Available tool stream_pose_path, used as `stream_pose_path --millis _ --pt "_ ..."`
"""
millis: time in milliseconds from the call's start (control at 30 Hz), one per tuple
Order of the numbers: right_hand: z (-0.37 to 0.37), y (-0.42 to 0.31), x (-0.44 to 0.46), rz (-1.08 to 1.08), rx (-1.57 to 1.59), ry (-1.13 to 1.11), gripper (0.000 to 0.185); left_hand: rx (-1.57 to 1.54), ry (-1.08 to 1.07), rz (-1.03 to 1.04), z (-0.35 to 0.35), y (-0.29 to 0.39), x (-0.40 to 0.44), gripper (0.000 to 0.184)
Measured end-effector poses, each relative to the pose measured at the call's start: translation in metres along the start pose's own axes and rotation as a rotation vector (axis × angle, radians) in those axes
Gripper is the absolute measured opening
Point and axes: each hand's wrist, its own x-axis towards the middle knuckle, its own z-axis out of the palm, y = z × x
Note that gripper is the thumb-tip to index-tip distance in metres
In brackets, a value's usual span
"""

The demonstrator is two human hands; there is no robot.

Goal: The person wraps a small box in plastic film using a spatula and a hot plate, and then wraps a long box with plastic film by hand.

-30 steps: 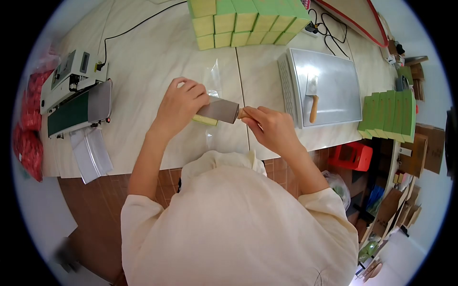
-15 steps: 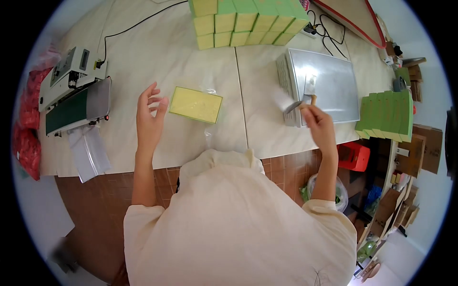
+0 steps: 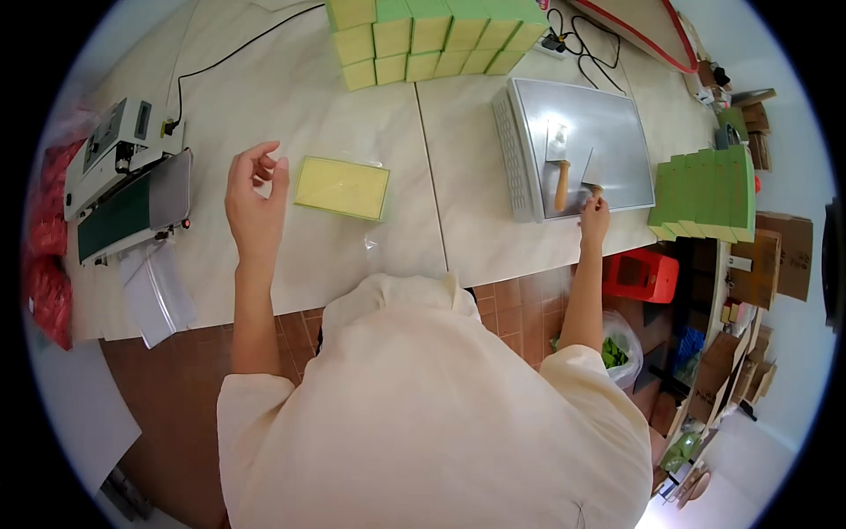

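My right hand pinches the short wooden handle of a metal scraper, whose blade rests on or just above the metal hot plate. Beside it on the plate lies a second scraper with a longer wooden handle. My left hand hovers over the table, fingers loosely curled and apart, holding nothing. Just right of that hand lies a yellow box with a green edge, in clear film whose ends stick out above and below it.
Stacked green-and-yellow boxes stand at the back. More green boxes sit right of the plate. On the left are a sealing machine with a green belt and clear plastic sleeves. A black cable crosses the table.
My right hand has brought the scraper from the plate's left side to its front right, laying it down near the other scraper. The view has shifted slightly; my left hand stays beside the box.
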Motion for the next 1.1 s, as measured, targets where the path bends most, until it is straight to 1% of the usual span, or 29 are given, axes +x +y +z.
stream_pose_path --millis 33,67,100,133,167,233,267,300,367,433,500,567,633,700,767,833,900,933,967,1000,1100 --pt "0.002 -0.005 -0.006 -0.178 -0.101 0.097 0.037 0.025 0.106 0.139 -0.001 0.005 -0.001 0.018" --pt "0.004 -0.009 -0.014 -0.203 -0.277 0.248 0.038 0.032 0.103 0.135 -0.002 0.007 -0.002 0.018" --pt "0.001 -0.032 -0.025 -0.203 -0.279 0.239 0.038 0.095 0.015 0.247 -0.003 0.009 -0.003 0.021" --pt "0.0 -0.048 -0.034 -0.362 -0.178 0.265 0.034 0.157 -0.075 0.356 -0.003 0.011 -0.005 0.023" --pt "0.001 -0.064 -0.045 -0.517 -0.074 0.286 0.031 0.164 -0.082 0.347 -0.002 0.015 -0.007 0.023" --pt "0.02 -0.105 -0.083 -0.546 0.208 0.05 0.025 0.414 -0.245 0.447 0.002 0.022 -0.01 0.028" --pt "0.025 -0.13 -0.107 -0.559 0.254 -0.09 0.024 0.446 -0.299 0.401 0.005 0.019 -0.012 0.028" --pt "0.029 -0.154 -0.129 -0.57 0.302 -0.23 0.022 0.45 -0.313 0.4 0.007 0.019 -0.012 0.028" --pt "0.045 -0.184 -0.161 -0.686 0.386 -0.321 0.022 0.535 -0.363 0.386 0.01 0.019 -0.01 0.026" --pt "0.056 -0.208 -0.187 -0.631 0.56 -0.479 0.021 0.495 -0.389 0.349 0.015 0.021 -0.01 0.024" --pt "0.061 -0.227 -0.206 -0.547 0.669 -0.622 0.022 0.456 -0.407 0.315 0.02 0.025 -0.007 0.023" --pt "0.065 -0.241 -0.213 -0.545 0.696 -0.636 0.021 0.466 -0.416 0.245 0.023 0.03 -0.003 0.02" --pt "0.069 -0.251 -0.215 -0.545 0.722 -0.647 0.021 0.468 -0.433 0.226 0.027 0.029 0.0 0.019" --pt "0.075 -0.256 -0.211 -0.65 0.667 -0.573 0.017 0.464 -0.445 0.21 0.031 0.03 0.002 0.018" --pt "0.083 -0.26 -0.209 -0.663 0.673 -0.558 0.014 0.481 -0.449 0.15 0.034 0.032 0.003 0.017" --pt "0.086 -0.262 -0.208 -0.676 0.679 -0.549 0.012 0.497 -0.456 0.149 0.034 0.032 0.002 0.017" --pt "0.087 -0.265 -0.206 -0.646 0.688 -0.593 0.008 0.515 -0.462 0.147 0.033 0.035 0.002 0.017" --pt "0.087 -0.266 -0.205 -0.641 0.692 -0.597 0.008 0.462 -0.479 0.071 0.032 0.039 0.002 0.015" --pt "0.085 -0.267 -0.205 -0.561 0.738 -0.662 0.006 0.409 -0.493 -0.005 0.03 0.042 0.001 0.014" --pt "0.085 -0.268 -0.205 -0.479 0.782 -0.728 0.005 0.414 -0.495 -0.01 0.03 0.042 0.0 0.014" --pt "0.087 -0.268 -0.205 -0.431 0.777 -0.765 0.005 0.436 -0.471 -0.015 0.03 0.042 -0.003 0.013"
